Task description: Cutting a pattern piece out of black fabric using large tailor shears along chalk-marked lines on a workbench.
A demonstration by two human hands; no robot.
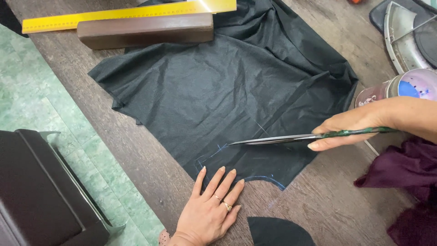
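The left hand (210, 207) lies flat and open on the near edge of the black cloth (218, 91), fingers spread and pressing it to the wooden table (145, 168); it grips nothing, and two rings show on its fingers. The right hand (359, 127) is closed round the green handle of the scissors (291, 138), whose long blades lie nearly level over the cloth, points toward the left, close together — whether fully shut cannot be told. The cloth is spread over the middle of the table, creased on its right side, with blue chalk lines (266, 178) curving along its near edge just beside the left fingertips. A cut-off black piece (277, 232) lies apart at the table's near edge. At the far side a yellow ruler (118, 14) and a brown bar (145, 31) rest on the cloth's far edge. A round tin (400, 86) stands behind the right wrist, dark purple fabric (405, 177) bunched below it.
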